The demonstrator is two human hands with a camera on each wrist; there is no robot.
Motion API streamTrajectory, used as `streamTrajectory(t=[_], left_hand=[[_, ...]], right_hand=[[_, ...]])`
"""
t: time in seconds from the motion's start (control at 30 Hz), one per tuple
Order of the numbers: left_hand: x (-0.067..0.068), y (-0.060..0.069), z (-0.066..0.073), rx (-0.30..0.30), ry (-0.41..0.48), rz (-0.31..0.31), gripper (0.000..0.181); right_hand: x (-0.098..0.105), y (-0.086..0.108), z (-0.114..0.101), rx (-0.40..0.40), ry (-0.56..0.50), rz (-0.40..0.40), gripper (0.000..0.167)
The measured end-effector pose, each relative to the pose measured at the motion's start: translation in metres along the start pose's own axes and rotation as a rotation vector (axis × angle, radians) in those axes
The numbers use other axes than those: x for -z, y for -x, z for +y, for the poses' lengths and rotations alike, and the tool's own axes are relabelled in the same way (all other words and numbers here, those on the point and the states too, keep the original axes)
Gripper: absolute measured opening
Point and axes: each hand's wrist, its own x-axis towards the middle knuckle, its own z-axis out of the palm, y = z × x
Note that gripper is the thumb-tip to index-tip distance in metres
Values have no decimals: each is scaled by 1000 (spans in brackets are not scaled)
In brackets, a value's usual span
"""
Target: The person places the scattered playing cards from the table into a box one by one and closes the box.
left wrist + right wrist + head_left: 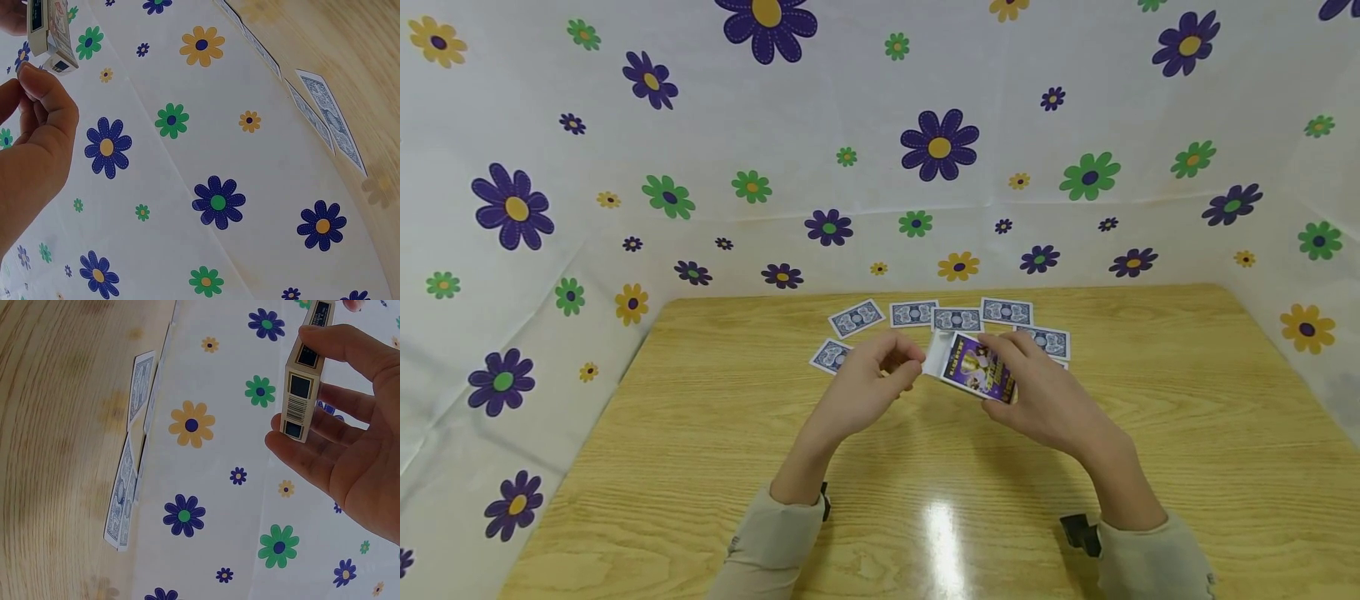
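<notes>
Working in front of the flowered cloth [850, 100], you have the wooden table [700, 467] under you. Your right hand [1045, 392] does the steady holding: thumb on one edge and fingers on the opposite one, it pinches the card box [979, 369], which is tilted above the table. Your left hand [867, 379] has curled fingers, its thumb and index pinching the outer edge of the white flap [935, 353] at the box's end. Better you keep the right grip firm but not squeezing, because thin carton probably bends easily, and guide the flap gently along its fold. Around, patterned cards [957, 319] lie backs up in a loose arc. One is partly covered by your left hand, another peeks from behind the right, so lower both carefully.
</notes>
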Motion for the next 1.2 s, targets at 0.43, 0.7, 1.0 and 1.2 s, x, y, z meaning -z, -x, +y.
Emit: streamTrajectory(t=[0.43,0.7,1.0,1.2], left_hand=[[3,2,1,-11,6,7,8],[6,0,0,-30,-2,23,8],[12,0,-2,-7,4,51,9],[18,0,-8,6,-7,74,9]], right_hand=[[0,0,0,-2,6,-10,76],[0,-1,1,6,4,-5,77],[-1,-1,2,8,9,-5,77],[-1,0,1,9,23,-3,77]])
